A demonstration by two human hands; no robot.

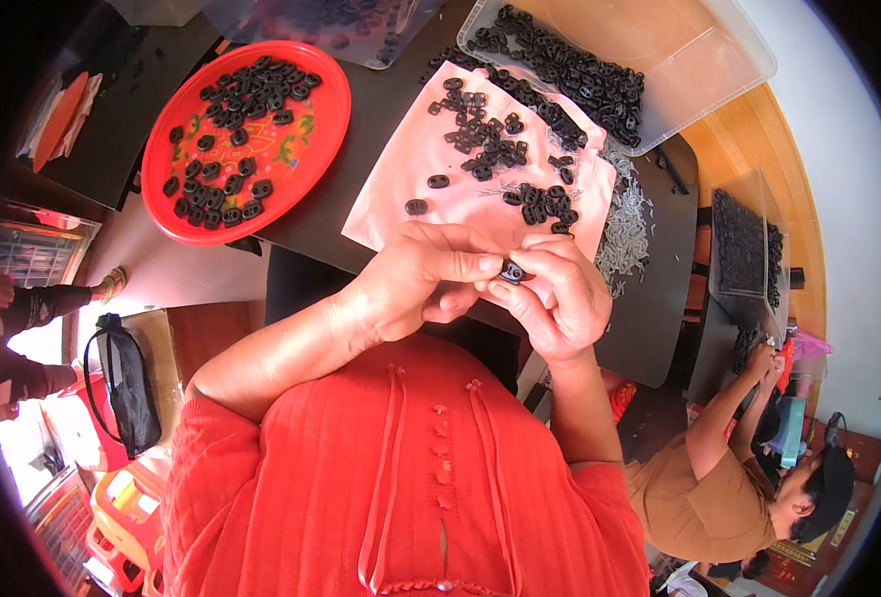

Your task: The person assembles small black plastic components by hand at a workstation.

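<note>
One piece in hand, plenty loose around the cloth

Left hand (415,279) and right hand (563,298): narrow fingertip grip, both pinching one small black piece (513,271), held at the near edge of the pink cloth (395,179). Loose pieces (500,152) in scattered clumps on the cloth, a few thin grey slivers among them. Big heap of slivers (624,214) just right of the cloth, on the dark table (386,99). Red tray (296,182) left of the cloth, black pieces in two groups on it. Clear bin (704,65) beyond the cloth's far right side, holding many more. Second bin (741,284) well right of the cloth, also black contents; co-worker (709,497) on that side too.

Progress: looks mid-batch. Tray pieces may be done, cloth and bin ones likely left; can't confirm, since fitted and unfitted pieces look alike at this size.
</note>
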